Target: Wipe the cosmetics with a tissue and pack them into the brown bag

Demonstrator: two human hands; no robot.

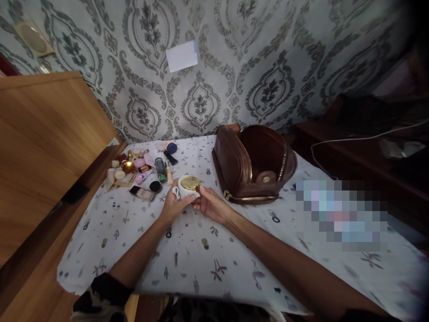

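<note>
Near the middle of the view, a small white container with a shiny gold round top (190, 182) is held above the patterned cloth. My left hand (174, 205) wraps its left side, the thumb lying across the front. On the right side, my right hand (212, 205) grips it with its fingers. A white loop shows beside the left fingers. Just beyond my left hand lie a cream tube (169, 174), a black round lid (155, 186) and a flat bottle with a dark cap (143, 193).
An unzipped brown leather bag (231, 163) stands right of my hands. Several cosmetics, with a gold round piece (128, 167) among them, lie at the back left. A wooden panel (47, 147) rises at the left. Patterned wallpaper is behind; a blurred patch covers something at the right.
</note>
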